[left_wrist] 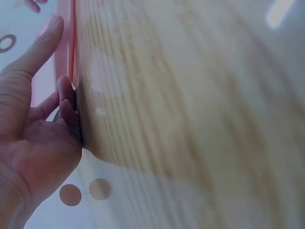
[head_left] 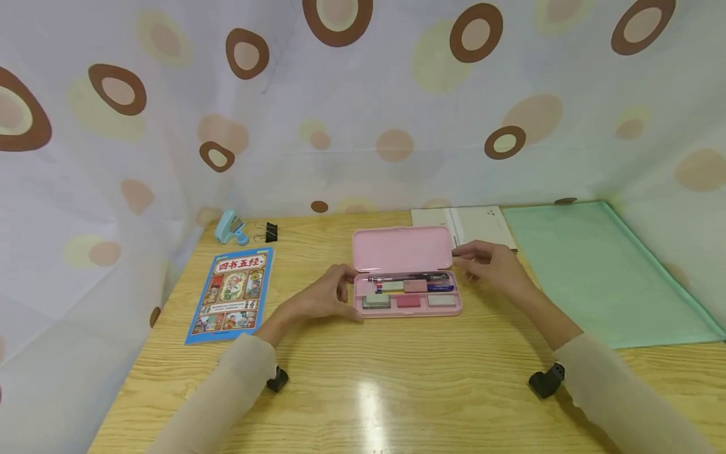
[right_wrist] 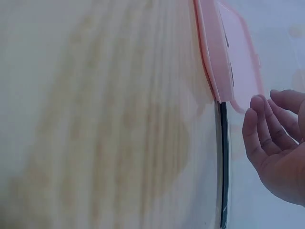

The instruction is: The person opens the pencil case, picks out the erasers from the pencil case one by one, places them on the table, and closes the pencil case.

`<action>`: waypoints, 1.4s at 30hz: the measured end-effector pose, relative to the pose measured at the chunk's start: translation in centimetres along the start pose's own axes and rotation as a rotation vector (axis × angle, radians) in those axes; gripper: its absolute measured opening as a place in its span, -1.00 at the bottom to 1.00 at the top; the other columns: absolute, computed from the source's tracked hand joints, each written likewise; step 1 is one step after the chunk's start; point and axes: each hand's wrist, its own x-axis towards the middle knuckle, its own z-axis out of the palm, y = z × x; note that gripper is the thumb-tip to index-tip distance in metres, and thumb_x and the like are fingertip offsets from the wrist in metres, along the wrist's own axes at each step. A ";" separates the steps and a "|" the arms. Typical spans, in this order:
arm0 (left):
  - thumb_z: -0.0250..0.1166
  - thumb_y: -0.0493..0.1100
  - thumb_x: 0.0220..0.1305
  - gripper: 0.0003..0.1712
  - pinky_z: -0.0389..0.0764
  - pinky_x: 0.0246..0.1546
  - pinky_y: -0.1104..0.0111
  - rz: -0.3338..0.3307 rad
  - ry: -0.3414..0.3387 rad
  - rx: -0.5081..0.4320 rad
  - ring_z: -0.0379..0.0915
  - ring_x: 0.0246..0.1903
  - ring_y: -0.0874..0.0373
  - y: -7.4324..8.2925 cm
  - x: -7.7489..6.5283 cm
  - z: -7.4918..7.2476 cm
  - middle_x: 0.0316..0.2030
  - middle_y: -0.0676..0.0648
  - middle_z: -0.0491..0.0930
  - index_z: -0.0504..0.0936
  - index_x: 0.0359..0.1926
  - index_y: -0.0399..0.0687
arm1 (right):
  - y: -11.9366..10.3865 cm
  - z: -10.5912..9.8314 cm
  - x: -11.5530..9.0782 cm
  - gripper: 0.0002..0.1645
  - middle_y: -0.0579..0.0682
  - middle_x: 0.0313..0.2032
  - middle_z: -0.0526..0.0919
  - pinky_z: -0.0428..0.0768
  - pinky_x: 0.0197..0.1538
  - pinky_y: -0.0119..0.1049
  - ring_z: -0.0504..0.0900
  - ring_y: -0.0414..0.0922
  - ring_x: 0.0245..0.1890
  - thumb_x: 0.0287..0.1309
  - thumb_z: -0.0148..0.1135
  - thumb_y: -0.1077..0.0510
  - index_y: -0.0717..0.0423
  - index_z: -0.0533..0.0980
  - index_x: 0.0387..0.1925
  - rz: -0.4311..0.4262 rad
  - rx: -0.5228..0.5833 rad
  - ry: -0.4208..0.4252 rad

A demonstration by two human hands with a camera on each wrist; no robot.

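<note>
A pink pencil case [head_left: 415, 312] lies on the table with its lid [head_left: 403, 249] raised back. Inside are several erasers, among them a white one [head_left: 441, 300] and a pink one [head_left: 408, 301], with pens [head_left: 439, 288] behind. My left hand [head_left: 320, 296] holds the case's left end, thumb at the front corner and fingers toward the back. In the left wrist view the thumb [left_wrist: 45, 45] lies along the case's pink side. My right hand [head_left: 490, 268] is at the lid's right edge, fingers loosely bent; whether the fingertips touch it is hard to tell.
Left of the case lies a picture-covered book [head_left: 232, 293]. Behind it are a light-blue hole punch or stapler [head_left: 229, 228] and a black binder clip [head_left: 271, 232]. A pale notebook [head_left: 482, 224] lies behind the case; a green mat [head_left: 607, 277] covers the table's right side.
</note>
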 end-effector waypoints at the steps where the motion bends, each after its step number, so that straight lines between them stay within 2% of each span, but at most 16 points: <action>1: 0.67 -0.10 0.05 -0.02 0.45 -0.13 0.31 0.004 -0.001 -0.012 0.38 -0.19 0.09 -0.1 0.0 -0.1 0.13 -0.13 0.35 0.31 0.39 -0.13 | -0.1 0.1 -0.2 -0.61 0.26 -0.21 0.73 0.68 -0.27 -0.20 0.69 0.06 -0.32 0.43 0.32 0.08 0.23 0.61 0.15 0.000 0.003 -0.018; 6: 0.66 -0.11 0.06 0.01 0.48 -0.08 0.29 0.009 0.015 -0.066 0.44 -0.19 0.08 -0.4 -0.1 -0.3 0.23 -0.05 0.38 0.20 0.38 -0.03 | -0.7 0.6 -0.8 -0.61 0.24 -0.20 0.74 0.66 -0.29 -0.20 0.67 0.06 -0.33 0.44 0.30 0.13 0.27 0.60 0.17 -0.027 0.029 -0.077; 11: 0.66 -0.09 0.08 0.10 0.50 -0.07 0.28 0.026 0.009 -0.050 0.47 -0.18 0.08 -0.6 -0.1 -0.5 0.33 0.01 0.36 0.13 0.48 0.07 | -0.7 1.2 -0.7 -0.63 0.25 -0.15 0.74 0.68 -0.28 -0.19 0.71 0.05 -0.28 0.44 0.29 0.13 0.24 0.61 0.16 -0.025 0.028 -0.094; 15: 0.65 -0.06 0.09 0.16 0.48 -0.04 0.25 0.016 -0.007 -0.023 0.48 -0.19 0.08 -0.5 -0.1 -0.4 0.11 -0.07 0.51 0.14 0.58 0.15 | -0.6 1.7 -0.5 -0.63 0.17 -0.06 0.75 0.67 -0.21 -0.26 0.71 -0.02 -0.18 0.42 0.32 0.12 0.20 0.63 0.16 -0.017 -0.008 -0.110; 19: 0.65 -0.03 0.10 0.13 0.46 -0.01 0.21 0.001 -0.018 -0.010 0.46 -0.19 0.07 -0.4 -0.2 -0.5 -0.10 -0.09 0.53 0.18 0.58 0.16 | -0.6 2.5 -0.2 -0.66 0.08 -0.06 0.77 0.62 -0.14 -0.31 0.68 -0.03 -0.13 0.39 0.35 0.14 0.17 0.65 0.13 -0.047 -0.061 -0.126; 25: 0.64 -0.01 0.10 0.10 0.45 -0.01 0.20 -0.015 -0.032 -0.016 0.44 -0.18 0.05 0.0 -0.3 -0.6 -0.11 -0.10 0.52 0.21 0.56 0.19 | -1.1 3.4 0.0 -0.70 -0.01 -0.09 0.76 0.56 -0.16 -0.32 0.61 -0.07 -0.19 0.32 0.40 0.19 0.09 0.70 0.06 -0.083 -0.145 -0.125; 34: 0.64 -0.03 0.11 0.06 0.44 -0.02 0.21 -0.027 -0.052 -0.027 0.40 -0.17 0.05 0.5 -0.2 -0.7 -0.04 -0.11 0.47 0.22 0.53 0.15 | -2.0 4.5 0.0 -0.66 0.03 -0.10 0.73 0.54 -0.15 -0.26 0.57 -0.09 -0.22 0.20 0.47 0.28 0.12 0.72 0.03 -0.094 -0.188 -0.151; 38: 0.64 -0.03 0.11 0.06 0.45 -0.03 0.20 -0.034 -0.056 -0.036 0.40 -0.16 0.04 0.6 -0.2 -0.7 0.02 -0.09 0.45 0.23 0.52 0.14 | -2.1 5.0 0.1 -0.66 0.03 -0.17 0.69 0.51 -0.17 -0.25 0.52 -0.08 -0.23 0.19 0.46 0.29 0.11 0.72 0.02 -0.090 -0.212 -0.146; 42: 0.64 -0.02 0.12 0.06 0.44 -0.03 0.20 -0.040 -0.056 -0.030 0.40 -0.16 0.04 0.7 -0.2 -0.7 -0.03 -0.11 0.47 0.22 0.53 0.14 | -2.3 5.4 0.3 -0.70 0.02 -0.24 0.63 0.48 -0.24 -0.28 0.49 -0.07 -0.26 0.17 0.46 0.29 0.10 0.73 -0.03 -0.082 -0.217 -0.156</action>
